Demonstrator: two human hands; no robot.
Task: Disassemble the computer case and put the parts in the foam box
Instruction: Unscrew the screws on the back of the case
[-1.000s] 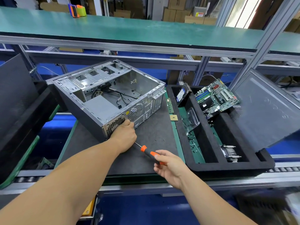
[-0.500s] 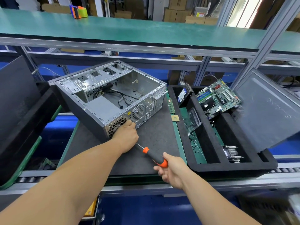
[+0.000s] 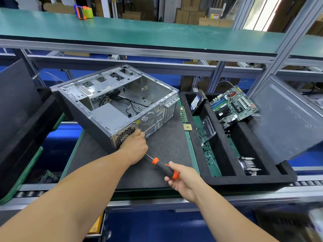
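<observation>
Orange-and-black screwdriver [image 3: 164, 167] sits in the right hand's [image 3: 184, 180] curled fingers, its tip hidden under the left hand [image 3: 135, 145], which rests on the computer case [image 3: 118, 109] with fingers bent at the rear grille. A slipping tip could stab that hand; freed screws could roll off the table [image 3: 167, 147]. The foam box [image 3: 227, 179] lies beyond the right hand.

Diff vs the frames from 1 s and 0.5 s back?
Little changed. The right hand shifted its grip back along the screwdriver handle toward the butt; the shaft stays aimed at the case rear. The left hand stays at the case's rear corner. The parts in the foam box have not moved.
</observation>
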